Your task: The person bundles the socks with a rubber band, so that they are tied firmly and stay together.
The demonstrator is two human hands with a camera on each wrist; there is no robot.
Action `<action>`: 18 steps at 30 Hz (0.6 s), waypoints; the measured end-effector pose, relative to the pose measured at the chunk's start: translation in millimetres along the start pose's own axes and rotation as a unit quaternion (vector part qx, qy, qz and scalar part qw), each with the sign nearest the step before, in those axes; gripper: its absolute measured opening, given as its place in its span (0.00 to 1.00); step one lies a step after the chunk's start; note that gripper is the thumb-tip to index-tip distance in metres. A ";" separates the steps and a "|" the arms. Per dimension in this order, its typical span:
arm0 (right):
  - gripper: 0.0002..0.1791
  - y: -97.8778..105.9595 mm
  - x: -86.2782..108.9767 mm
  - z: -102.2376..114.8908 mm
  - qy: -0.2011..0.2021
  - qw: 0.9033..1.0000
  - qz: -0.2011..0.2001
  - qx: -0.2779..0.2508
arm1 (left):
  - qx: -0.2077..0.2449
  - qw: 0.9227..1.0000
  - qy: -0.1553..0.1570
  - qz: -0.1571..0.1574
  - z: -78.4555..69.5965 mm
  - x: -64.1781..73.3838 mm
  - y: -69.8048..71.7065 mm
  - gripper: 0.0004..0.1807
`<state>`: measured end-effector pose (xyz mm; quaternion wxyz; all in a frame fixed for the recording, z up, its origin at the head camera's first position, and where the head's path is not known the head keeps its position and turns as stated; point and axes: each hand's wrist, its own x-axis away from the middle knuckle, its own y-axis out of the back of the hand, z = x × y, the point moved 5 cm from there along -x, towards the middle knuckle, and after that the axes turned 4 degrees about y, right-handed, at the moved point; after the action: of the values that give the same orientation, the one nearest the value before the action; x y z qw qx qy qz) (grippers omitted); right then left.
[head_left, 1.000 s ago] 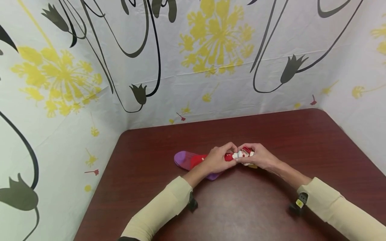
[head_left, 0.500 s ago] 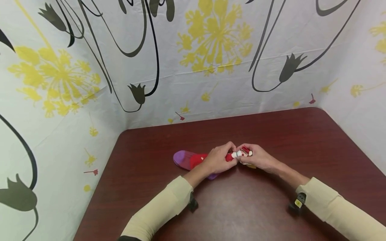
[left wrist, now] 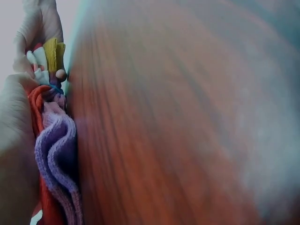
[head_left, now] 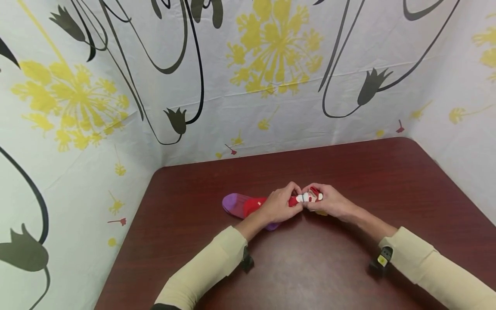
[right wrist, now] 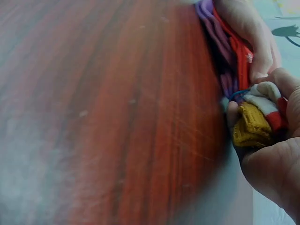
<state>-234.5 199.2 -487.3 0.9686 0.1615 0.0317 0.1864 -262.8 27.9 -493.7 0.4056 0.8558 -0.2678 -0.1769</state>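
Both hands hold a bunch of socks just above or on the tabletop. In the head view, my left hand (head_left: 278,204) grips the middle of a red sock (head_left: 253,206) that lies over a purple sock (head_left: 232,203), partly hiding both. My right hand (head_left: 334,203) holds the cuff end, where a white-and-red sock part (head_left: 308,197) shows between the fingers. From the right wrist, a mustard cuff (right wrist: 252,125) sticks out beside the thumb. A thin blue band (right wrist: 239,93) circles the gathered socks between the two hands, whose fingertips nearly meet there.
The dark red-brown wooden table (head_left: 310,258) has rounded far corners. Behind and beside it hangs a white cloth (head_left: 217,129) with yellow and grey flower prints. Black wrist cameras (head_left: 246,260) sit under both beige sleeves (head_left: 205,267).
The right hand has shifted slightly left and its fingers have moved around the cuff end, turning the white-and-red part a little. The left hand keeps its grip, almost still.
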 end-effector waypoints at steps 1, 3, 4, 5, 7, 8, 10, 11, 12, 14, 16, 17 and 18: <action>0.25 0.6 -0.8 -0.1 -0.004 1.000 0.003 0.002 | 0.001 1.000 -0.001 0.002 0.5 0.1 0.3 0.17; 0.24 1.8 -2.5 -0.9 -0.011 1.000 0.008 0.000 | 0.009 1.000 -0.002 0.006 1.1 0.3 1.1 0.17; 0.24 2.4 -3.3 -1.7 -0.014 1.000 0.012 -0.006 | 0.012 1.000 -0.002 0.008 1.4 0.5 1.5 0.17; 0.24 2.9 -4.0 -2.5 -0.017 1.000 0.015 -0.013 | 0.016 1.000 -0.002 0.010 1.8 0.7 1.7 0.17; 0.23 3.6 -4.9 -4.0 -0.019 0.999 0.022 -0.035 | 0.027 1.000 -0.003 0.012 2.6 0.7 2.2 0.16; 0.23 4.0 -5.0 -5.2 -0.022 0.998 0.025 -0.048 | 0.035 0.999 -0.004 0.012 2.9 0.7 2.6 0.16; 0.23 5.4 -4.6 -7.5 -0.029 0.997 0.029 -0.071 | 0.051 0.999 -0.007 0.011 3.8 0.7 3.3 0.15; 0.23 6.3 -4.2 -8.6 -0.034 0.995 0.028 -0.085 | 0.059 0.998 -0.009 0.010 4.1 0.7 3.7 0.15; 0.23 7.2 -3.9 -9.5 -0.037 0.994 0.027 -0.098 | 0.063 0.998 -0.011 0.010 4.4 0.8 4.1 0.15; 0.24 10.3 -2.9 -12.1 -0.052 0.991 0.013 -0.121 | 0.066 0.998 -0.014 0.010 4.7 1.1 5.1 0.15; 0.24 14.0 -1.3 -13.4 -0.060 0.989 -0.003 -0.138 | 0.066 0.998 -0.013 0.016 4.3 1.3 5.9 0.13; 0.24 16.1 -0.5 -13.8 -0.061 0.988 -0.011 -0.141 | 0.068 0.997 -0.012 0.022 3.9 1.3 6.3 0.12; 0.24 17.9 0.3 -13.8 -0.060 0.988 -0.016 -0.139 | 0.068 0.997 -0.008 0.028 3.4 1.2 7.0 0.11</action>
<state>-242.2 219.2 -494.5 0.9846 0.0358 -0.0505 0.1633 -265.7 21.5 -490.4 0.3490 0.8720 -0.3066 -0.1541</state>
